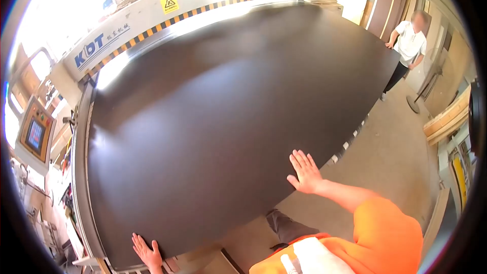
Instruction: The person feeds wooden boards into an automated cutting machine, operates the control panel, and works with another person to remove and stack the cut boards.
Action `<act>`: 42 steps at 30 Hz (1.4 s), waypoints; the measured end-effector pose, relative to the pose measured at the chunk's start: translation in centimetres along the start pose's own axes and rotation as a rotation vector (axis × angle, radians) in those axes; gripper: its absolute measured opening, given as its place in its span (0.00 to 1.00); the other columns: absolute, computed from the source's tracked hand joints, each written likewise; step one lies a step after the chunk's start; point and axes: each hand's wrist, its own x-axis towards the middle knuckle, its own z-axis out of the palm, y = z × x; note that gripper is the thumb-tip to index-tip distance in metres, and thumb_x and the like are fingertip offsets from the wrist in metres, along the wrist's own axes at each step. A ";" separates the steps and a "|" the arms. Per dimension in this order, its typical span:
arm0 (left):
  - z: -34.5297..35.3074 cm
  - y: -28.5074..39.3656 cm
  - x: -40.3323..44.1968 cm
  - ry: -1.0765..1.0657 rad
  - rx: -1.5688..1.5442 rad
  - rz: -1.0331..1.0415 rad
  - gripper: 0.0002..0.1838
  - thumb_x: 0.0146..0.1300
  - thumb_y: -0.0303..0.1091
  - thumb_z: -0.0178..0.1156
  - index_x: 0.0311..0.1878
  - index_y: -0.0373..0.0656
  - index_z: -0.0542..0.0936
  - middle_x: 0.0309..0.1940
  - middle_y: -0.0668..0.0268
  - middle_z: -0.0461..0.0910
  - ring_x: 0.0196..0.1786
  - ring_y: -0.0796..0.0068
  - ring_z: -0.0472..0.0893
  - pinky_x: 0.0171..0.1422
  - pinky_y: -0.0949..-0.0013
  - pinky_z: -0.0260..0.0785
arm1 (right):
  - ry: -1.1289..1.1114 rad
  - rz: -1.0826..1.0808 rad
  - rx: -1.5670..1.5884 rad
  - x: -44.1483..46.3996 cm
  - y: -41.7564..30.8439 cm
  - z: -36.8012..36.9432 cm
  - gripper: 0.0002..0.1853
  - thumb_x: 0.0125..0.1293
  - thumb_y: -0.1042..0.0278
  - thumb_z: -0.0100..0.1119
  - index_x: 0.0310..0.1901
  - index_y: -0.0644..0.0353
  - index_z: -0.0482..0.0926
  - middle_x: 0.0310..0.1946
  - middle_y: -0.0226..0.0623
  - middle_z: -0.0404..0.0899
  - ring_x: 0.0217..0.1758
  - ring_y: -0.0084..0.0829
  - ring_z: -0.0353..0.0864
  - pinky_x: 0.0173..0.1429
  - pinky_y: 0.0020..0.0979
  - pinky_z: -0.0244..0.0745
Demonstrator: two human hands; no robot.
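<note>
A large dark brown panel lies flat on the bed of a panel saw. My left hand rests on the panel's near left corner area, fingers stretched out and thumb apart. Farther right, my right hand lies on the panel near its near edge, palm down with the fingers extended. Neither hand is wrapped around anything. An orange sleeve covers my right upper arm.
The saw's beam with a yellow-black stripe spans the far side. A control screen stands at left. Another person in a white shirt touches the panel's far right end. Stacked boards are on the right.
</note>
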 end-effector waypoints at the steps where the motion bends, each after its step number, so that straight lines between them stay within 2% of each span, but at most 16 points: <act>1: -0.1 -0.1 0.7 -0.013 0.018 -0.017 0.41 0.71 0.54 0.50 0.77 0.35 0.56 0.81 0.59 0.49 0.82 0.58 0.47 0.83 0.49 0.36 | -0.017 -0.015 0.024 1.2 0.0 -0.3 0.44 0.70 0.40 0.47 0.77 0.64 0.49 0.80 0.48 0.43 0.84 0.45 0.38 0.84 0.48 0.32; 2: -0.7 0.5 1.6 -0.030 0.041 -0.034 0.41 0.71 0.55 0.48 0.78 0.37 0.55 0.81 0.61 0.49 0.82 0.59 0.47 0.83 0.50 0.36 | -0.076 -0.029 0.066 2.8 0.4 -1.3 0.45 0.70 0.38 0.48 0.77 0.64 0.50 0.80 0.48 0.43 0.84 0.45 0.37 0.84 0.47 0.33; 4: -1.8 1.1 3.8 -0.046 0.013 -0.040 0.44 0.69 0.60 0.52 0.78 0.38 0.55 0.80 0.57 0.51 0.82 0.51 0.47 0.84 0.51 0.37 | -0.101 -0.055 0.163 6.9 1.5 -2.5 0.46 0.70 0.38 0.49 0.76 0.65 0.50 0.79 0.49 0.43 0.84 0.45 0.36 0.84 0.45 0.33; 5: -0.4 -0.2 5.3 -0.061 -0.023 -0.051 0.46 0.68 0.62 0.54 0.78 0.39 0.55 0.79 0.55 0.52 0.81 0.47 0.47 0.84 0.51 0.37 | -0.072 -0.001 0.095 9.4 1.1 -1.5 0.46 0.69 0.38 0.50 0.76 0.66 0.50 0.79 0.50 0.44 0.84 0.46 0.38 0.84 0.45 0.35; 7: 0.6 -0.3 7.6 -0.071 0.008 -0.098 0.42 0.70 0.57 0.51 0.77 0.37 0.55 0.80 0.58 0.50 0.82 0.55 0.46 0.83 0.51 0.36 | -0.075 0.055 0.030 15.8 1.7 -2.6 0.47 0.67 0.40 0.55 0.75 0.68 0.52 0.79 0.52 0.46 0.82 0.51 0.43 0.82 0.47 0.41; 8: 0.8 -0.9 7.7 -0.078 0.035 -0.157 0.41 0.71 0.54 0.49 0.77 0.35 0.55 0.81 0.59 0.49 0.83 0.59 0.46 0.83 0.50 0.35 | 0.053 0.052 -0.046 18.4 2.6 -0.3 0.47 0.66 0.42 0.57 0.75 0.68 0.53 0.78 0.53 0.48 0.80 0.53 0.46 0.81 0.49 0.44; 10: -1.1 1.3 9.5 -0.115 -0.016 -0.291 0.42 0.69 0.55 0.51 0.77 0.34 0.56 0.81 0.57 0.46 0.83 0.58 0.45 0.84 0.50 0.33 | 0.014 0.072 -0.002 23.8 2.1 1.0 0.47 0.68 0.41 0.54 0.77 0.67 0.47 0.80 0.51 0.42 0.84 0.46 0.37 0.83 0.47 0.34; 11: -0.7 1.1 9.7 -0.099 -0.004 -0.296 0.43 0.69 0.56 0.51 0.76 0.34 0.56 0.81 0.57 0.46 0.83 0.58 0.44 0.84 0.50 0.33 | -0.054 0.109 0.035 26.2 0.9 0.1 0.48 0.70 0.41 0.52 0.78 0.67 0.45 0.81 0.49 0.39 0.85 0.42 0.33 0.84 0.46 0.29; 14: -0.1 0.3 10.4 -0.077 -0.003 -0.301 0.45 0.67 0.59 0.51 0.76 0.33 0.56 0.81 0.57 0.45 0.83 0.59 0.43 0.84 0.52 0.31 | -0.048 0.127 0.009 30.4 -1.3 0.6 0.47 0.70 0.44 0.52 0.77 0.68 0.44 0.81 0.48 0.38 0.85 0.42 0.33 0.84 0.45 0.29; 17: -0.7 0.0 10.9 -0.083 -0.033 -0.313 0.45 0.67 0.58 0.51 0.76 0.32 0.56 0.81 0.57 0.44 0.83 0.59 0.42 0.84 0.52 0.30 | -0.076 0.132 0.039 31.2 -2.4 0.1 0.47 0.70 0.46 0.52 0.77 0.68 0.42 0.81 0.48 0.37 0.85 0.42 0.32 0.84 0.44 0.27; 26: -2.1 1.8 13.6 -0.108 -0.112 -0.336 0.44 0.66 0.54 0.53 0.75 0.30 0.58 0.81 0.54 0.45 0.83 0.56 0.42 0.84 0.51 0.30 | -0.054 0.108 0.007 35.3 -3.3 0.4 0.47 0.69 0.46 0.53 0.77 0.70 0.43 0.80 0.51 0.38 0.84 0.45 0.33 0.84 0.48 0.28; 42: 0.0 1.2 19.0 -0.070 -0.065 -0.340 0.43 0.66 0.56 0.53 0.75 0.34 0.59 0.81 0.59 0.45 0.83 0.60 0.43 0.84 0.51 0.31 | -0.051 0.085 -0.053 41.9 -4.3 0.9 0.47 0.70 0.46 0.51 0.77 0.70 0.42 0.81 0.50 0.37 0.84 0.44 0.34 0.84 0.47 0.29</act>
